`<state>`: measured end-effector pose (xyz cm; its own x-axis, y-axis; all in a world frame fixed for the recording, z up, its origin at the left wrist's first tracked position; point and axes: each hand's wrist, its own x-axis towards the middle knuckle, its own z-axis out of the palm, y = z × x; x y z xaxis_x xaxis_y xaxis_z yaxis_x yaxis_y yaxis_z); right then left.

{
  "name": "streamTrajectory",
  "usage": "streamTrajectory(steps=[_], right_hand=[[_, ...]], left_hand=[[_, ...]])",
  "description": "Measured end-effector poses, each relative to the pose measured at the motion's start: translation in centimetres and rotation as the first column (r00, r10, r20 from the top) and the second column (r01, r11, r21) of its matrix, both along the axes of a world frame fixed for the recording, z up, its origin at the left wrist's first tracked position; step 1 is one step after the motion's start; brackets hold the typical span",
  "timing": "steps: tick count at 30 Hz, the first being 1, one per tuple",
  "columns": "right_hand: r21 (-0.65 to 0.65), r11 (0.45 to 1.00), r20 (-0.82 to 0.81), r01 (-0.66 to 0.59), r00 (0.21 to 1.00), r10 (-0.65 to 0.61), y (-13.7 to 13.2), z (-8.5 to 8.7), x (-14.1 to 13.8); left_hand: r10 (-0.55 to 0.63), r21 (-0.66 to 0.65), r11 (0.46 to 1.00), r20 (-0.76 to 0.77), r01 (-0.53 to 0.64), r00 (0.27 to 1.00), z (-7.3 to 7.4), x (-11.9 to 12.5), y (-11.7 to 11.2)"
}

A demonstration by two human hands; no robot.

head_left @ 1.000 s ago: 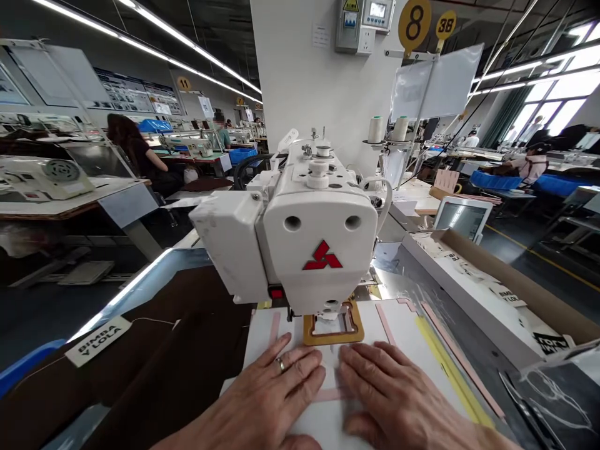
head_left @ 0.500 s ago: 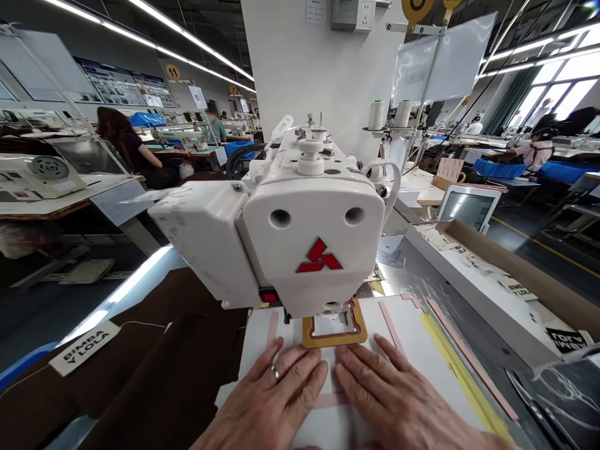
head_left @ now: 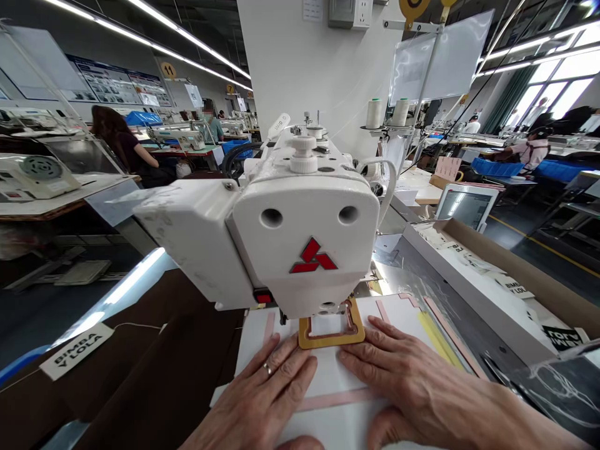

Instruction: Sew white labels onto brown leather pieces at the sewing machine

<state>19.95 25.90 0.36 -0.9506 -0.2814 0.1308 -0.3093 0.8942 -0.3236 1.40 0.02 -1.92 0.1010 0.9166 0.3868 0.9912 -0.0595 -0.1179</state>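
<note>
A white sewing machine head [head_left: 304,244] with a red three-diamond mark fills the middle. Under it sits a yellow rectangular clamp frame [head_left: 332,331] on a white template board [head_left: 337,381] with pink strips and a yellow strip. My left hand [head_left: 267,400], a ring on one finger, lies flat on the board just left of the frame, fingers spread. My right hand [head_left: 412,387] lies flat to the right of it, fingertips almost touching the frame. Neither hand holds anything.
Dark brown fabric [head_left: 154,375] with a white "BIMBA Y LOLA" label [head_left: 77,350] lies at the left. A cardboard tray of labels [head_left: 497,281] and a small screen [head_left: 466,209] stand at the right. Other people sit at machines behind.
Both hands and the white board have slid forward toward the machine; my right fingertips now reach the yellow frame. The view has moved closer to the machine head.
</note>
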Motion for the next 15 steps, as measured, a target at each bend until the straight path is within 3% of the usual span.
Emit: streamTrajectory(steps=[7, 15], right_hand=[[0.020, 0.999, 0.016, -0.036, 0.999, 0.035, 0.7, 0.8, 0.0], [0.113, 0.994, 0.022, -0.009, 1.000, 0.007, 0.3, 1.0, 0.5]], left_hand=[[-0.051, 0.012, 0.999, -0.093, 0.053, 0.994, 1.5, -1.2, -0.2], [-0.076, -0.146, 0.988, -0.154, 0.053, 0.985, 1.8, -1.2, 1.2]])
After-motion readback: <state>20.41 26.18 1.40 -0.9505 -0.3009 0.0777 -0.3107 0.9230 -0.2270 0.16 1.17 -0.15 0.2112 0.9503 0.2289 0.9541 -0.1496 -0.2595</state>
